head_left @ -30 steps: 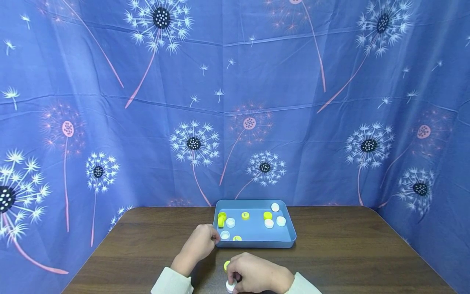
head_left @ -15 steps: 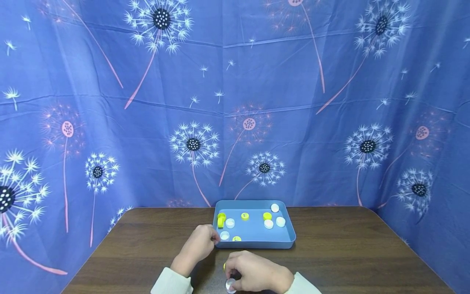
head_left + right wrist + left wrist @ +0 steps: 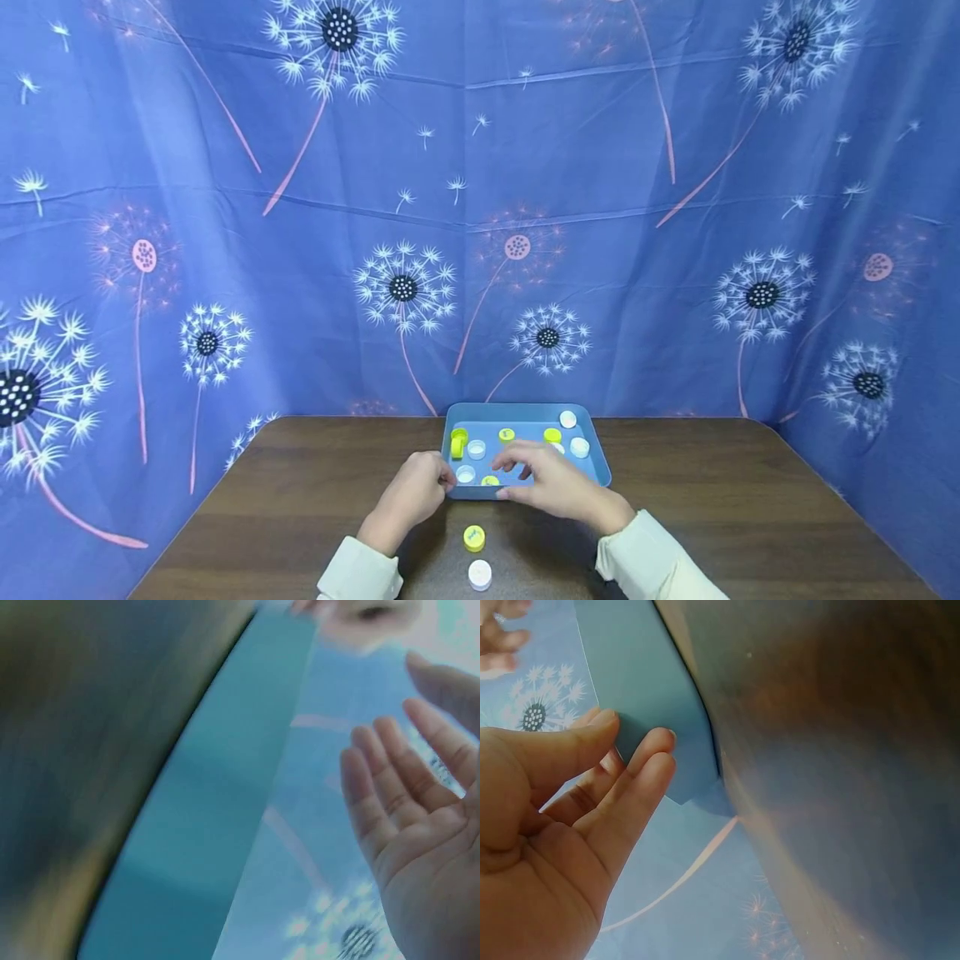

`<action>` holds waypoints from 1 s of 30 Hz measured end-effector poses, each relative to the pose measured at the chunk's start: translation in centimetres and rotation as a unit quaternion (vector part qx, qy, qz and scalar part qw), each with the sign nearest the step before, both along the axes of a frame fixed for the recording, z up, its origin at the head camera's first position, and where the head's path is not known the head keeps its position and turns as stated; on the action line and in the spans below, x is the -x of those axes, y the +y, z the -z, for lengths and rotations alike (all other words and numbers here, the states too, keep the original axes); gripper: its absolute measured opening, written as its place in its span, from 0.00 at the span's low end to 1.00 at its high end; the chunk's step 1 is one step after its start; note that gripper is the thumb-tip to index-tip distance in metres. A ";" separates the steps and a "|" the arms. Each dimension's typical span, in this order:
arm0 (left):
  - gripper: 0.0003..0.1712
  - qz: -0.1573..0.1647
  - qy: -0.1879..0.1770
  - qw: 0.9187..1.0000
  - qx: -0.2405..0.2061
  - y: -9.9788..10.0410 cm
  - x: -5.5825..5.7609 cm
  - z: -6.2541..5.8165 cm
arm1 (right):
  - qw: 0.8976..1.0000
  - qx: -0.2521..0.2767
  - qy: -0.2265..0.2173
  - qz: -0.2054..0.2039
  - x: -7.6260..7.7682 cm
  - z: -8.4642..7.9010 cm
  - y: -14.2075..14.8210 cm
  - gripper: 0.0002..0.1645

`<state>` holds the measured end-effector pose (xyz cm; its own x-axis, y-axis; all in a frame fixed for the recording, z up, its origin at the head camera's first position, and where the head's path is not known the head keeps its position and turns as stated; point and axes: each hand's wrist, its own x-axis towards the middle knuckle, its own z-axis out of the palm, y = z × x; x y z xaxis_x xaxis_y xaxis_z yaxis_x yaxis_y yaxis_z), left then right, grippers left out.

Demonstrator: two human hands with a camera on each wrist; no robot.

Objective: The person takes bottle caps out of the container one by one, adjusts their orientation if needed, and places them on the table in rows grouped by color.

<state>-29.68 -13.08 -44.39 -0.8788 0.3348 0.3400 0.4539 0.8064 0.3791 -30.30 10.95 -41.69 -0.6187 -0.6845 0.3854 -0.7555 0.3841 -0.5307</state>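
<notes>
A blue tray [image 3: 525, 493] stands toward the back of the table and holds several white and yellow bottle caps. At its front left corner my left hand [image 3: 417, 492] pinches the rim between thumb and fingers; the left wrist view shows the tray wall [image 3: 649, 682] in that grip. Above the tray's front edge hovers my right hand [image 3: 551, 483], fingers loosely spread and holding nothing. It hides part of the tray's middle. On the table in front, a yellow cap [image 3: 474, 538] lies behind a white cap [image 3: 480, 575].
Inside the tray are a yellow piece [image 3: 458, 443] at the left, white caps such as one at the back right [image 3: 567, 419], and a yellow cap [image 3: 552, 435]. The brown wooden table [image 3: 712, 500] ends at a blue dandelion-print cloth [image 3: 637, 250].
My right hand has let go of the white cap, leaving it on the table, and has moved forward over the tray. My left hand has kept its hold on the tray's corner.
</notes>
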 end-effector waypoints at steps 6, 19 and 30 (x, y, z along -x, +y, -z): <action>0.08 -0.007 -0.021 1.000 0.000 0.2 -0.1 0.0 | 0.993 -0.057 0.040 0.095 4.2 1.2 3.3 0.16; 0.09 -0.027 -0.037 0.999 -0.009 0.5 -0.2 0.0 | 0.965 -0.147 0.082 0.203 7.4 3.6 5.7 0.14; 0.09 -0.032 -0.041 0.999 -0.003 0.5 -0.2 -0.2 | 0.964 -0.159 0.055 0.207 7.4 3.6 5.6 0.15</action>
